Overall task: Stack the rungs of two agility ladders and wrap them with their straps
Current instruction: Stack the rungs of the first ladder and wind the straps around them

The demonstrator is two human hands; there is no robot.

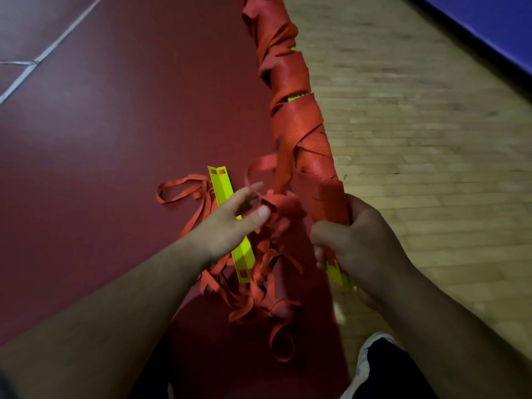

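**Wrapping stage of the ladder bundle, head view.** The right hand point(354, 243) is clamped round the near end of the wrapped bundle point(302, 125). The bundle runs up and away from that hand, cased in orange turns. Yellow rung ends point(338, 273) protrude just below the fist. The left hand point(230, 223), beside and to the left of the right hand, reaches into a strap loop point(259, 165) that rises just beyond its fingertips. Its thumb and fingers are partly apart with strap passing between them; whether they pinch it cannot be told. Directly beneath the left hand lies a loose rung point(220, 182) on the red floor point(115, 139). Below both hands spreads a tangle of loose straps point(259, 298).

**Judged step:** taking up the next length of strap to wind round the bundle. To do it well, the right hand should squeeze the stacked rungs flush so they do not fan. The left hand should draw one strap flat, without twist, and lay each turn taut against the last, close above the right hand.

**Obstructions:** the tangle may snag, or drag the loose rung along as strap is pulled. That rung probably needs stacking first. Right of the right hand lies the wooden floor point(431, 139), with a blue edge point(489, 24) far beyond. A shoe point(371, 358) sits below the right forearm.
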